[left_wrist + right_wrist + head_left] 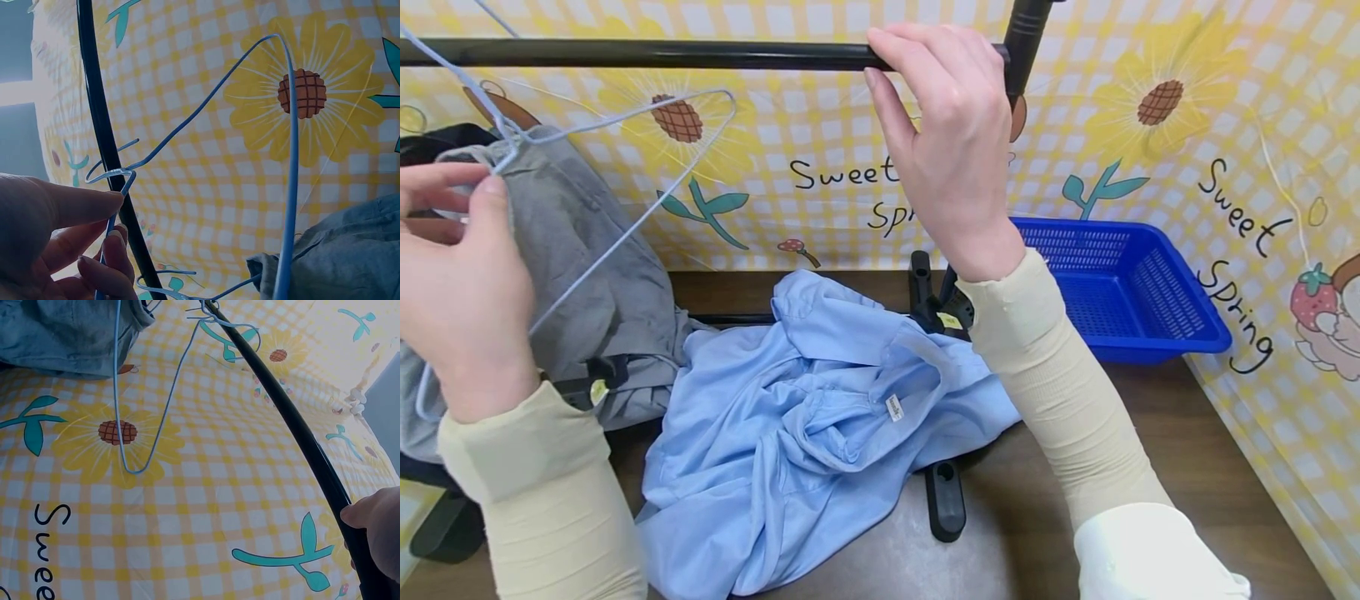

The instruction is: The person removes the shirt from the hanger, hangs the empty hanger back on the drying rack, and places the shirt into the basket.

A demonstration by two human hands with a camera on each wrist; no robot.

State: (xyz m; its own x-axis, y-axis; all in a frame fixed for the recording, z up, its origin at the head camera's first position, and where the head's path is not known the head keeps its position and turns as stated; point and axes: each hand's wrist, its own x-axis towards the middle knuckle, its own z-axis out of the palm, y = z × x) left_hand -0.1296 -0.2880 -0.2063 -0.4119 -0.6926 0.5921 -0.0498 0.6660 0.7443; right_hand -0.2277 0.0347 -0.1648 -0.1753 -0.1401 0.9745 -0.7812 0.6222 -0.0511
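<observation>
My left hand (467, 267) pinches a light-blue wire hanger (293, 156) between thumb and fingers just below its hook. The hook loops over a black rail (700, 55), and no garment hangs on the visible hanger arm. Near the rail's right end, my right hand (951, 125) grips it with fingers over the top and thumb below. Under the hands, a light-blue collared shirt (730, 433) lies crumpled, its collar and white label facing up. Beside the left hand hangs a grey garment (595, 217), partly hidden by hand and hanger.
A blue plastic basket (1120, 348) stands at the back right. Black rack feet (946, 500) show beside the shirt on the brown tabletop (1045, 542). A yellow-checked cloth (1157, 175) with flowers and lettering covers the walls behind. The rack's upright (1026, 42) rises beside my right hand.
</observation>
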